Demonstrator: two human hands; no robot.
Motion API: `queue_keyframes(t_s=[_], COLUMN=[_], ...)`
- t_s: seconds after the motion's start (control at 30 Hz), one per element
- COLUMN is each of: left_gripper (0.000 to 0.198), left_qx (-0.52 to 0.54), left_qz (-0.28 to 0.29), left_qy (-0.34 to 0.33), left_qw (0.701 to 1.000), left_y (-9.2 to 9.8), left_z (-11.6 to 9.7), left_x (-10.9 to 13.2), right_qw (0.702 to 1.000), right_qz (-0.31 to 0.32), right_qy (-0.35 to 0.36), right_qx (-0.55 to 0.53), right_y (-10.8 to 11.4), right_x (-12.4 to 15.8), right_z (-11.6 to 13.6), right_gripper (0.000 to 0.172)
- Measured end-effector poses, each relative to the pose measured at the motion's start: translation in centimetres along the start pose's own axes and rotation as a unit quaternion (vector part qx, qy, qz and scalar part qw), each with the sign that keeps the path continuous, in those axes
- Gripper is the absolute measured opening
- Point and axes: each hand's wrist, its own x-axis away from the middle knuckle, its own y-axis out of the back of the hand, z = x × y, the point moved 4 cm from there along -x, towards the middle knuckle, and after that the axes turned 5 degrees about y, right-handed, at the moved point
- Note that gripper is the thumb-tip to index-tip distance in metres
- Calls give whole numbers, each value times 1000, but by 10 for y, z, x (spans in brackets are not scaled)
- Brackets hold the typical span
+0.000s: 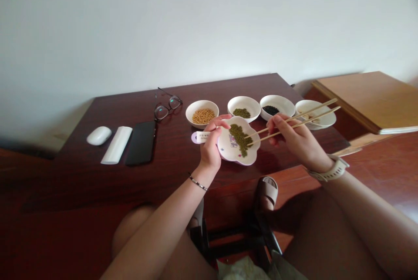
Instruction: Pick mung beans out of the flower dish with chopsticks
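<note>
Head camera, watched from afar: I have my left hand's (212,147) grip on the rim of a shallow white flower-shaped dish (230,153), over the dark reddish-brown wooden surface (176,153). Small round green beans (240,138) lie inside it. My right hand's (295,137) grip is wrapped around two slender pale wooden chopsticks (310,111), tips among the beans. Just behind the dish stands a round white bowl (251,106) holding more green beans.

Left hand (210,148) grips flower-shaped dish (226,153) of mung beans (240,136); right hand (297,140) holds chopsticks (313,109), tips among the beans.
</note>
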Motion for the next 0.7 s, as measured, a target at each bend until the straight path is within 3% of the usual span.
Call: queue_keyframes(t_s=[0.2,0.43,0.6,0.7], left_gripper=[22,22,22,22], left_qx=[2,16,-18,-26], left_qz=[51,23,36,45], left_qy=[-27,-22,-44,-43], left_qw=[998,999,998,998], left_y=[-5,-2,-1,0], left_z=[-5,-2,-8,-8], left_x=[-6,-10,-9,-10], right_qw=[999,997,986,974], right_qz=[-33,-51,-89,-76], right_qy=[26,54,141,197], right_qx=[-4,-17,25,80], right_y=[1,1,0,-7], right_x=[3,5,0,-3], right_z=[-2,1,5,9], right_gripper=[46,44,49,47])
